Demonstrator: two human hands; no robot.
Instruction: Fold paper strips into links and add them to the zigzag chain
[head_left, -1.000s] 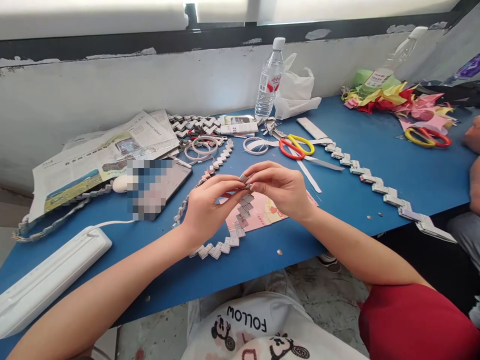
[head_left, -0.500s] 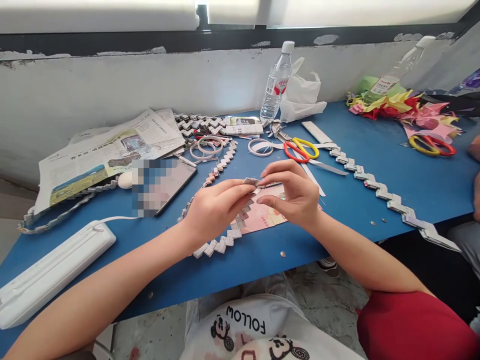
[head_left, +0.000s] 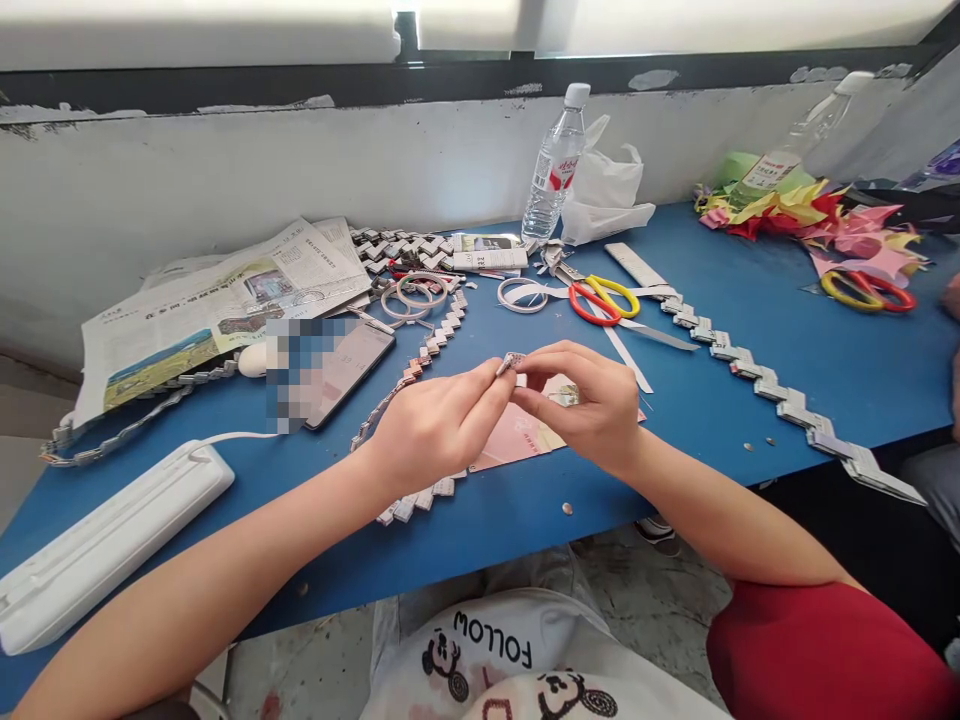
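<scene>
Between my two hands is the end of a folded-paper chain (head_left: 510,362). My left hand (head_left: 439,415) is closed, its fingers pinching the small folded piece. The fingertips of my right hand (head_left: 581,395) are pressed together at the right side of the same piece. Part of the zigzag chain (head_left: 429,345) curves over the table behind my left hand, and more of it shows below the wrist. Under my hands lies a pink printed sheet (head_left: 514,437). My fingers hide most of the held piece.
Red and yellow scissors (head_left: 604,300), tape rolls (head_left: 523,295) and a water bottle (head_left: 555,165) stand or lie behind my hands. Newspapers (head_left: 217,310), a phone (head_left: 349,370) and a white power strip (head_left: 120,540) are left. Another paper chain (head_left: 765,385) lies right, near a person's hand (head_left: 952,297).
My right hand's fingers have closed onto the folded piece, where they were spread apart before. My left hand has turned slightly, and the chain end has tilted with it.
</scene>
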